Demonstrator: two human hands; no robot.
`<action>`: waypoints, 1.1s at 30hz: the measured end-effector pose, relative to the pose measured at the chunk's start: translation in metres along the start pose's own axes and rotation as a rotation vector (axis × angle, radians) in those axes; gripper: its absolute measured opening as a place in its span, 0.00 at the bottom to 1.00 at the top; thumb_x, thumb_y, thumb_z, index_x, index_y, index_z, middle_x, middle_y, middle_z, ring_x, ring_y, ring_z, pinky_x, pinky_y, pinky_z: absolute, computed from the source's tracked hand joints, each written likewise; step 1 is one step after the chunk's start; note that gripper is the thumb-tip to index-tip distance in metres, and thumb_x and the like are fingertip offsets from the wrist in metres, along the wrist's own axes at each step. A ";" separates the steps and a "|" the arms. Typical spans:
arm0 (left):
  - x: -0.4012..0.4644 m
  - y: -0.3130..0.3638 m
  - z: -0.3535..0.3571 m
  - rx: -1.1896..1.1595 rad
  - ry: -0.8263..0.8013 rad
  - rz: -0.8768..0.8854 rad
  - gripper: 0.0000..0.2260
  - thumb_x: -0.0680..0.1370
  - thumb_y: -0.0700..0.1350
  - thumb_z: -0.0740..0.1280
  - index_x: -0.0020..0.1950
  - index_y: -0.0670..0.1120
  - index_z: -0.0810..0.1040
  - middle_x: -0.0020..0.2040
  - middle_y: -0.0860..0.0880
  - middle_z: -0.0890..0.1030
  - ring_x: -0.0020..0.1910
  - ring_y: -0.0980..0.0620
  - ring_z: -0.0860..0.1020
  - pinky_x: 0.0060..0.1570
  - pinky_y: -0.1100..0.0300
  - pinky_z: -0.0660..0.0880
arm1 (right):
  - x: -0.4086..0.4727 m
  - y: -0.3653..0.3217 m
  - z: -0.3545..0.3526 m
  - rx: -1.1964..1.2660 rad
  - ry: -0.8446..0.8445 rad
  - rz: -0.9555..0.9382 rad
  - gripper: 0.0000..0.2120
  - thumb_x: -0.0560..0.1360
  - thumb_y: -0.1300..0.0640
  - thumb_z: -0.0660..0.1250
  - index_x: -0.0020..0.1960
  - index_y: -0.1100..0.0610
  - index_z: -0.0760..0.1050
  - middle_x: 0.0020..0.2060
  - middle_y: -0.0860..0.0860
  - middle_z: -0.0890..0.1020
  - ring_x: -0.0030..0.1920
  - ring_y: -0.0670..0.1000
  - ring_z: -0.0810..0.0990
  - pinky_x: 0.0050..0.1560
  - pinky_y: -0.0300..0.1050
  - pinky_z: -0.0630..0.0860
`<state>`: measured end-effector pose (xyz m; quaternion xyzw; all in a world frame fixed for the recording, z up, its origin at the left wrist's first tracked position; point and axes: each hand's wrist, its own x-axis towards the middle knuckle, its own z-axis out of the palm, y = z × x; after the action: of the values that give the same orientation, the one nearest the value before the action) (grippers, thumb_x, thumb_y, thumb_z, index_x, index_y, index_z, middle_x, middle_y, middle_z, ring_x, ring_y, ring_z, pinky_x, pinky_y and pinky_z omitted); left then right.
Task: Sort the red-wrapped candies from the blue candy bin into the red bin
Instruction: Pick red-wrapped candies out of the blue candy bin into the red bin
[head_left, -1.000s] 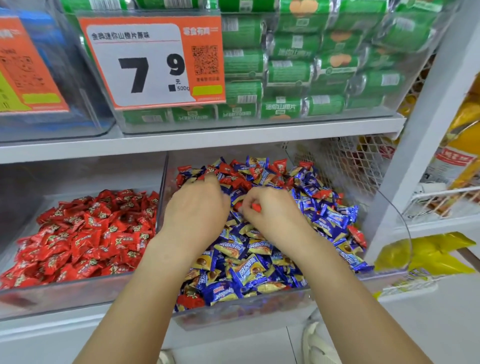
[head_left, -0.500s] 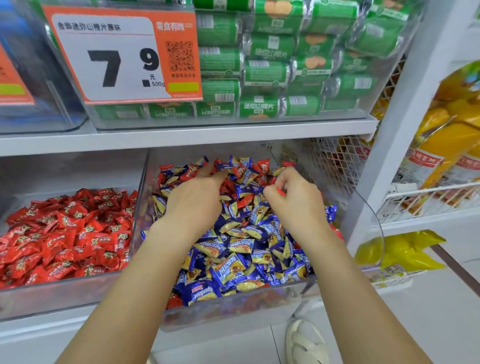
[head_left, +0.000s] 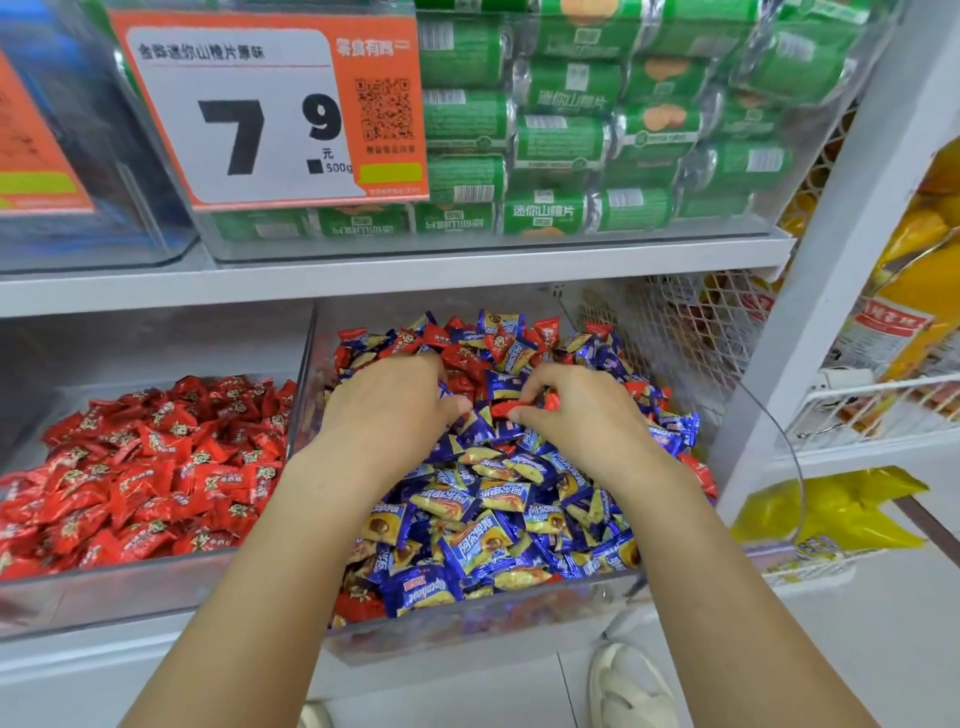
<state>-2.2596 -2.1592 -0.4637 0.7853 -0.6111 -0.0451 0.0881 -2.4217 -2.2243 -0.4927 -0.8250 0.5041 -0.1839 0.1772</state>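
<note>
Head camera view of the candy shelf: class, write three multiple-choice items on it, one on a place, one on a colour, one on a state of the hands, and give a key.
1. Where does the red bin stand relative to the blue candy bin?
A. on its left
B. on its right
C. on the shelf above

2. What colour are the packs behind the price tag on the upper shelf?
A. yellow
B. green
C. purple

3. What does the right hand hold?
A. nothing
B. a blue candy
C. a red-wrapped candy

Key: 1 A, the bin filled only with red candies lies left of the mixed one. 2 B, the green packs fill that bin. 3 C, red wrapper shows between thumb and fingers, while the left hand reaches into the pile.
</note>
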 end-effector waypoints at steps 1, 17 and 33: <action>-0.003 -0.001 -0.003 -0.031 0.014 0.000 0.17 0.78 0.57 0.62 0.63 0.50 0.74 0.58 0.48 0.78 0.56 0.45 0.76 0.44 0.55 0.71 | 0.000 0.001 0.001 0.032 0.017 -0.004 0.07 0.74 0.45 0.69 0.44 0.48 0.76 0.46 0.49 0.80 0.44 0.51 0.77 0.39 0.44 0.71; 0.002 0.021 -0.001 -0.262 0.216 -0.020 0.13 0.76 0.39 0.62 0.56 0.48 0.81 0.48 0.49 0.81 0.45 0.47 0.78 0.43 0.60 0.69 | -0.017 0.027 -0.031 0.156 0.192 0.153 0.06 0.71 0.55 0.67 0.40 0.56 0.71 0.29 0.52 0.75 0.31 0.52 0.71 0.31 0.46 0.64; 0.041 0.036 0.017 0.070 -0.470 0.231 0.30 0.76 0.33 0.59 0.76 0.52 0.59 0.72 0.47 0.67 0.58 0.48 0.75 0.53 0.57 0.75 | -0.026 0.026 -0.038 0.173 0.025 0.034 0.07 0.72 0.55 0.67 0.39 0.53 0.69 0.27 0.48 0.71 0.28 0.48 0.67 0.32 0.46 0.64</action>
<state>-2.2862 -2.2086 -0.4717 0.6807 -0.7017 -0.1949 -0.0788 -2.4707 -2.2158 -0.4756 -0.7956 0.5024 -0.2338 0.2449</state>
